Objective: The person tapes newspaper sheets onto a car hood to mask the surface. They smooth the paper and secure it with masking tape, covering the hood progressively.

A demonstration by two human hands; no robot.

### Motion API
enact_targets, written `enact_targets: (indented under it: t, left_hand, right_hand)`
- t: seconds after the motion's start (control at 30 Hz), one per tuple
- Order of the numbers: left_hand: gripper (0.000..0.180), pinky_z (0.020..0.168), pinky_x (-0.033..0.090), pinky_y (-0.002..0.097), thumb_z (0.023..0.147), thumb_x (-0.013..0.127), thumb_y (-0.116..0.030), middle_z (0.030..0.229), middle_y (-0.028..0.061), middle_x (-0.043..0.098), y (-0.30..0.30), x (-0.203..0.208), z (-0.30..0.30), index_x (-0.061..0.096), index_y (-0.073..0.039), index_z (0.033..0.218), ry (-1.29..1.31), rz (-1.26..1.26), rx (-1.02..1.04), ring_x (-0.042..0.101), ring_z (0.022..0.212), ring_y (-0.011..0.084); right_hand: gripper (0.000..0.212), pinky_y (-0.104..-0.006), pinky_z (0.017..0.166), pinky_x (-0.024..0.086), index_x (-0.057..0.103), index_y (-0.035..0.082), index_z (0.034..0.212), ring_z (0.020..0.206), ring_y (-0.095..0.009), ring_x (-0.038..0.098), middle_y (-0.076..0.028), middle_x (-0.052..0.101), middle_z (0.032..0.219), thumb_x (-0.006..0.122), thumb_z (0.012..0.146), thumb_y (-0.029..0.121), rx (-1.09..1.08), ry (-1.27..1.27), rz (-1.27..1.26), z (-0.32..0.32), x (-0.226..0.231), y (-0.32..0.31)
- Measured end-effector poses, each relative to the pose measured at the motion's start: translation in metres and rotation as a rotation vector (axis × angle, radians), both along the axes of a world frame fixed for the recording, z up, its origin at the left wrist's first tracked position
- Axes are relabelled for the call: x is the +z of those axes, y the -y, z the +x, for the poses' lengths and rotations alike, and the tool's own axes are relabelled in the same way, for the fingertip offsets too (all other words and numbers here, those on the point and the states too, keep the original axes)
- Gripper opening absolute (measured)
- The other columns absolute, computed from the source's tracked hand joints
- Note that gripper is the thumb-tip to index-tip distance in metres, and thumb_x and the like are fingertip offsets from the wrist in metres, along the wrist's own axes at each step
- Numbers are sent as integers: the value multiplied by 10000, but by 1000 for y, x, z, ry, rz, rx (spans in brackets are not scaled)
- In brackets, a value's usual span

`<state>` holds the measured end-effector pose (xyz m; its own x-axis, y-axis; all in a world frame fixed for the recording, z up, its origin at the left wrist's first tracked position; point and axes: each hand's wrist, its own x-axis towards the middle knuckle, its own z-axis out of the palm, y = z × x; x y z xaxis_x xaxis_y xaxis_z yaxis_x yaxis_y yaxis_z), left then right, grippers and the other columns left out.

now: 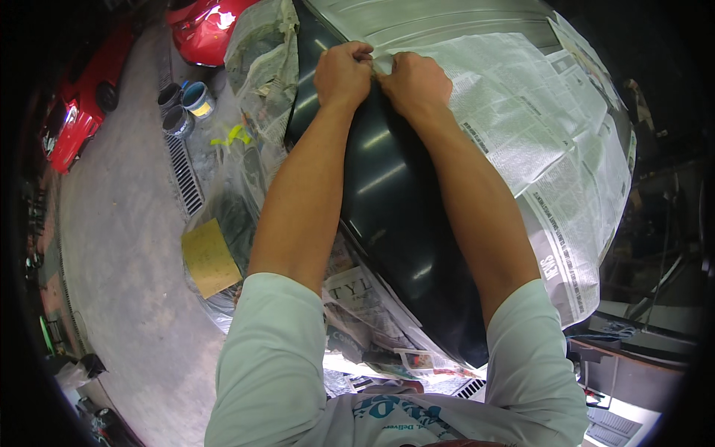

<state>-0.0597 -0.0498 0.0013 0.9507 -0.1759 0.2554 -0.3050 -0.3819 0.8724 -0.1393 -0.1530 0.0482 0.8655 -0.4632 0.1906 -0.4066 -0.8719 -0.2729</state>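
Observation:
Both arms stretch forward over a glossy black car panel (391, 179), long and curved. My left hand (344, 73) is closed, fingers curled inward at the panel's far part. Close beside it, my right hand (417, 83) is also closed, knuckles up, at the edge of the newspaper sheets (514, 97) covering the car body to the right. The fingers of both hands meet near that paper edge; what they pinch is small and mostly hidden. More newspaper (354, 290) and clear plastic film (253, 160) hang along the panel's left side.
On the grey concrete floor (126, 253) at left stand several buckets (198, 100) beside a drain grate (184, 175). A yellowish-brown sheet (211, 258) sits against the plastic film. Red cars (86, 97) are at the far left. Dark equipment fills the right side.

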Motion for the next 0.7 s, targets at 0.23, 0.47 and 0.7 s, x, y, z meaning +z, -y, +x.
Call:
enact_targets:
  t: [0.23,0.47,0.7]
  left_hand:
    - [222,930,555,416,836,721,-85,957,52,797,-2,-11,4,816,-108,1035,118,11,23,682,1047,285]
    - [267,944,553,437,829,663,-36,964,80,787,5,-6,-4,815,-93,1041,81,-5,75,677,1042,307]
    - [399,906,571,393,818,611,13,1127,197,760,-6,-19,14,762,-28,1185,241,-323,251,746,1003,310]
  right_hand:
    - [383,-450,874,596,778,79,1072,1033,-345,750,-169,775,1063,775,884,413,19,-97,34,0,15,-6]
    - [377,-445,879,597,770,65,1098,1034,-345,750,-156,774,1089,784,868,362,-5,-100,51,5,16,-6]
    - [364,-461,870,587,781,85,1049,1026,-345,742,-152,774,1051,788,791,340,4,-129,-11,28,18,-2]
